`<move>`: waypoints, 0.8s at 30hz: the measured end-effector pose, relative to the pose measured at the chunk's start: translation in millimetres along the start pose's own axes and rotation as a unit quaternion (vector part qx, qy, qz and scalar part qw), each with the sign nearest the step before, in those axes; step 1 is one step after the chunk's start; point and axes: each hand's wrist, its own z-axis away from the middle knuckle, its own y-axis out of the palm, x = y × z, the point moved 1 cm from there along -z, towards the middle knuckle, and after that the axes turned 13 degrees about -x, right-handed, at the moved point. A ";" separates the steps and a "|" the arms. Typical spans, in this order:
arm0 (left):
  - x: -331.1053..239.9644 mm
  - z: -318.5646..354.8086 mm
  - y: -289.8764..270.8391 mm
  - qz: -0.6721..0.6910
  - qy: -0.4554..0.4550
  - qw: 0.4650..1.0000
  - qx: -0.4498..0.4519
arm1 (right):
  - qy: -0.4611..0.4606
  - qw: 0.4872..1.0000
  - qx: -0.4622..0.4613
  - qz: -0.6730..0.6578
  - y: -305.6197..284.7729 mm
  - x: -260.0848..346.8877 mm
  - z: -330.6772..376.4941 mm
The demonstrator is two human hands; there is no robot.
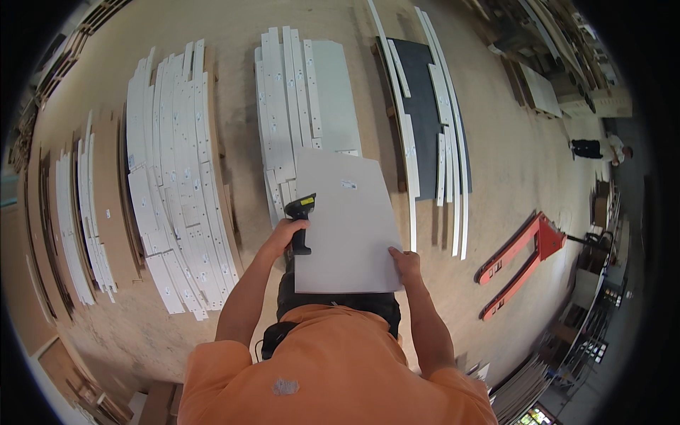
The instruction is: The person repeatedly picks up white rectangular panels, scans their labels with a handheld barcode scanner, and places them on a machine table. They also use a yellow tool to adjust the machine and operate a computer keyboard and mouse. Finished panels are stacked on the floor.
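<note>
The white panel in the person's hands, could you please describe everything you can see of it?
The white panel is a flat, roughly rectangular board, matte like laminated wood, with a small label near its upper right. It is held about level at chest height. The right hand grips its lower right corner; the left hand, holding a black and yellow scanner, meets its left edge.

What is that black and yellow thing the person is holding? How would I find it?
Find the big white board held in the middle. At its left edge, the left hand grips a handheld scanner. It is the only black thing with a yellow tip among all the white panels.
</note>
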 end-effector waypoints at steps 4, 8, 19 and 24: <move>13.4 -81.7 45.5 -0.044 -0.041 0.996 -0.062 | -0.112 0.981 -0.107 0.115 26.6 83.2 -97.7; 18.5 -210.3 120.1 0.006 -0.047 0.994 -0.100 | -0.162 0.955 -0.168 0.185 80.8 168.4 -249.8; 22.8 -460.7 214.5 -0.062 -0.111 0.947 -0.296 | -0.291 0.952 -0.069 0.067 304.0 258.6 -558.6; 57.6 -372.4 240.5 -0.064 -0.183 0.929 -0.315 | -0.305 0.942 -0.034 0.138 387.1 259.8 -609.6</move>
